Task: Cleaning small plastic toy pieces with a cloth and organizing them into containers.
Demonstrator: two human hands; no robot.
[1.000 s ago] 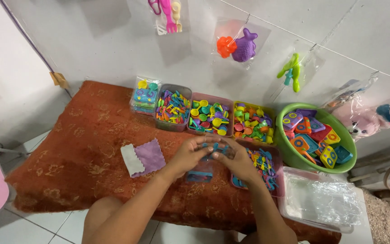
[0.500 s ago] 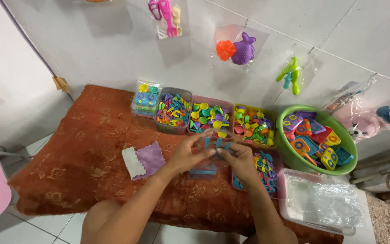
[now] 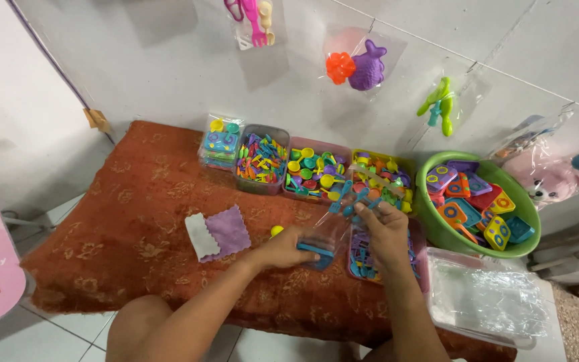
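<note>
Scene: A person sits at a low worktop (image 3: 135, 201) draped in a rust-red patterned cloth, sorting small plastic toy pieces into a clear plastic bag (image 3: 323, 238).
Left hand (image 3: 283, 248): Grip closed on the lower end of the bag, where blue pieces (image 3: 316, 251) already lie, pinning it just above the cloth.
Right hand (image 3: 387, 228): Grip pinched on a cluster of small blue utensils (image 3: 356, 201), raised over the bag's upper edge and above the pink tray (image 3: 383, 258) of like pieces.
Step in hand: By the look of it, filling the bag.
Next move calls for: Likely lining the cluster up with the bag's mouth, held wide enough.
Around: A row of bins (image 3: 316, 171) of coloured parts, a green basin (image 3: 477, 201), a purple cloth (image 3: 226, 231).
</note>
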